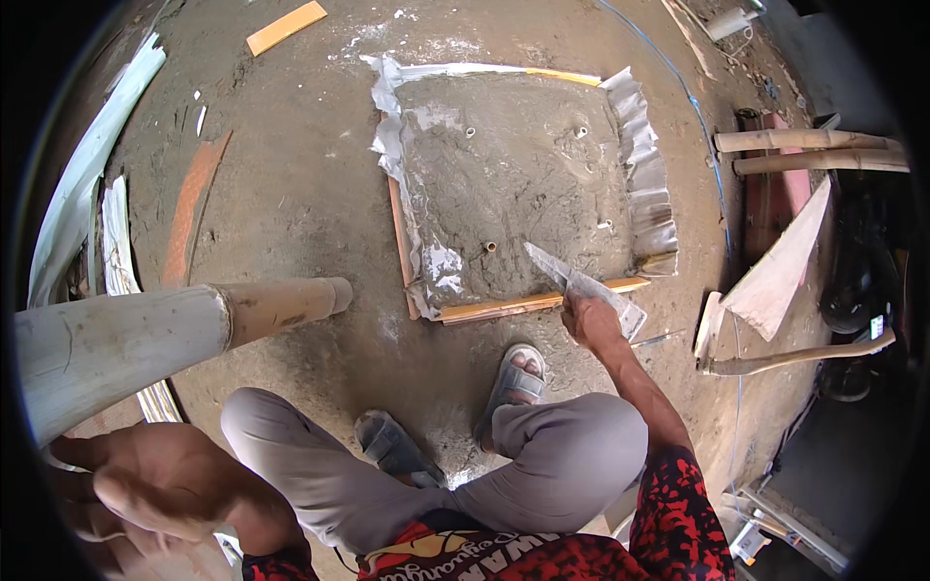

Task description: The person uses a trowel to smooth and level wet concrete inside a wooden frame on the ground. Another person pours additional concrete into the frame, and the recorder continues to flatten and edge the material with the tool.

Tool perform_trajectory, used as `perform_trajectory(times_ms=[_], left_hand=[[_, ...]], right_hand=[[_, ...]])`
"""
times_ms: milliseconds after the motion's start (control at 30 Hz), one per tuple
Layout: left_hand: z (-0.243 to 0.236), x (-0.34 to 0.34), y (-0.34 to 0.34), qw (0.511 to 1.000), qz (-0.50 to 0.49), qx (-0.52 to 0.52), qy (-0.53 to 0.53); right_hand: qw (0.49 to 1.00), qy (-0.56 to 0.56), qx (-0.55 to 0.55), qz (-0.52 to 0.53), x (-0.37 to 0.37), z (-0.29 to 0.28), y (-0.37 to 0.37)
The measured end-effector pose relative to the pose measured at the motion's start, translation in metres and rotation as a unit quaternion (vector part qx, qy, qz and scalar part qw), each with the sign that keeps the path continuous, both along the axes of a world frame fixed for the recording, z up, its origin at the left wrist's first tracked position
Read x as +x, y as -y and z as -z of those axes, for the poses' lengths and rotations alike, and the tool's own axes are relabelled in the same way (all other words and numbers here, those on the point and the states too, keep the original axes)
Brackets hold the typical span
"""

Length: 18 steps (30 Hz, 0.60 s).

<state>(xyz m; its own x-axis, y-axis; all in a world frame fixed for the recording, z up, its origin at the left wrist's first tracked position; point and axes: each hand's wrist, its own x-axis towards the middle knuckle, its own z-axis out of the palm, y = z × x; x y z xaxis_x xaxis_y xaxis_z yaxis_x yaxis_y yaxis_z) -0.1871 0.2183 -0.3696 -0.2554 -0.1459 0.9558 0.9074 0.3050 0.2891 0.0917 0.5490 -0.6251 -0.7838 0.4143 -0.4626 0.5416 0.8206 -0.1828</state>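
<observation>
My right hand (589,322) is closed around a grey, cement-smeared plastering trowel (625,308), its long blade slanting over the near edge of a square form. Inside that form lies wet grey cement (523,184), rough on top, with several short pipe ends (490,247) standing up out of it. The blade's tip rests over the cement; contact cannot be made out. My left hand (170,484) is raised close to the camera at lower left, fingers apart, nothing seen in it. Just above it passes a thick bamboo pole (262,315); touching or not is unclear.
Crumpled metal sheet (639,155) and wooden strips (523,308) edge the form. A blue cord (712,145) runs along the right. Bamboo poles (814,140), a triangular board (780,261) and a curved stick (804,360) lie at right. Planks (199,208) lie at left. My sandalled feet (511,382) stand before the form.
</observation>
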Motion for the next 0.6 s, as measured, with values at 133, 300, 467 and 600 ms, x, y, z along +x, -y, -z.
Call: perform_trajectory(times_ms=[133, 300, 467, 600], left_hand=[[0.129, 0.073, -0.073, 0.817, 0.328, -0.244, 0.408], [0.315, 0.066, -0.193, 0.732, 0.366, -0.396, 0.416], [0.384, 0.057, -0.214, 0.654, 0.340, -0.523, 0.428], [0.392, 0.054, -0.216, 0.662, 0.366, -0.491, 0.432]], right_hand=[[0.997, 0.005, 0.017, 0.080, 0.013, 0.000, 0.009], [0.992, -0.039, 0.016, 0.123, -0.010, 0.006, 0.017], [0.999, 0.039, 0.006, 0.031, 0.000, 0.023, 0.052], [0.998, 0.050, -0.023, -0.012, 0.014, 0.009, 0.059]])
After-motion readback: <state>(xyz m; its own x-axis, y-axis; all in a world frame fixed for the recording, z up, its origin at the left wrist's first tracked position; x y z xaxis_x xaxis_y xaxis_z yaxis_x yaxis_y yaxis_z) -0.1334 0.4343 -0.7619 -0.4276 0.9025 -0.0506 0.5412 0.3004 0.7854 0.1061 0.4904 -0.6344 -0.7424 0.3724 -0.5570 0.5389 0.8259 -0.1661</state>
